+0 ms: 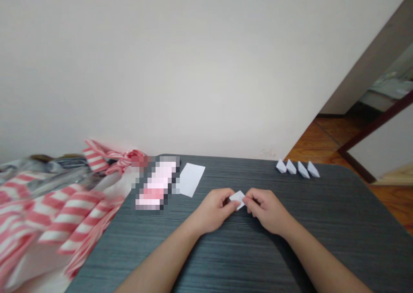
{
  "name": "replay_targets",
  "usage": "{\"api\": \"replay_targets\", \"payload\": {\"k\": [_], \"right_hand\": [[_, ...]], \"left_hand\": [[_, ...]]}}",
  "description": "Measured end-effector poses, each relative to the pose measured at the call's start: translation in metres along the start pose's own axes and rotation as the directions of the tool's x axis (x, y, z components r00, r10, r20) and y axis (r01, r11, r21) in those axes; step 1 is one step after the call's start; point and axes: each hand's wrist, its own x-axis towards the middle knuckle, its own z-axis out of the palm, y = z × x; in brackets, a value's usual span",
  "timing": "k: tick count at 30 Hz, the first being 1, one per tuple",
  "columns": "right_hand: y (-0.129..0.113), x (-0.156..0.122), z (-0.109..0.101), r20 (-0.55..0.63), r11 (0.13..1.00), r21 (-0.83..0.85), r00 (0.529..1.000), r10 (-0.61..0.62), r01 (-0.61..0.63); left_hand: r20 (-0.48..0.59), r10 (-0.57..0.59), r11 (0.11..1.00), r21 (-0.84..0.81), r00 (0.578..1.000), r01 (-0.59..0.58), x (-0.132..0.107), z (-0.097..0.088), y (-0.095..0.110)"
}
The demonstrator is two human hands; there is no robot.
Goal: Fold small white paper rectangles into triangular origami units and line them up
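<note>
Between my two hands is a small folded piece of white paper (238, 198), diamond-shaped from this angle. My left hand (217, 209) pinches its left side between thumb and fingers. At its right corner, my right hand (265, 207) grips it the same way, with the fingers curled in. Both hands are low over the dark table (238, 258). Parts of the paper are hidden under the fingertips. Left of my hands lies a flat white sheet of paper (191, 180).
Several folded white paper shapes (291, 167) stand in a row near the table's far right edge. A pixelated pink and white object (158, 183) lies at the left. Red-and-white striped cloth (74, 211) is heaped beside the table. A pale wall (206, 69) rises behind.
</note>
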Motion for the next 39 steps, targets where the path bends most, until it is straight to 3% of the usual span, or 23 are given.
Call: {"api": "replay_targets", "payload": {"k": [8, 26, 39], "right_hand": [[-0.0021, 0.0004, -0.0020, 0.054, 0.996, -0.053, 0.996, -0.068, 0.071], [-0.0027, -0.0009, -0.0011, 0.133, 0.995, -0.046, 0.988, -0.082, 0.089], [-0.0008, -0.0006, -0.0024, 0.011, 0.999, 0.038, 1.000, 0.013, -0.013]], "left_hand": [[0.013, 0.006, 0.993, -0.116, 1.000, -0.004, -0.0009, 0.0000, 0.0039], [0.011, 0.011, 0.998, -0.057, 1.000, -0.011, -0.0006, -0.0023, 0.0062], [0.022, -0.068, 0.984, -0.164, 0.997, 0.071, -0.0021, -0.0007, 0.0028]]}}
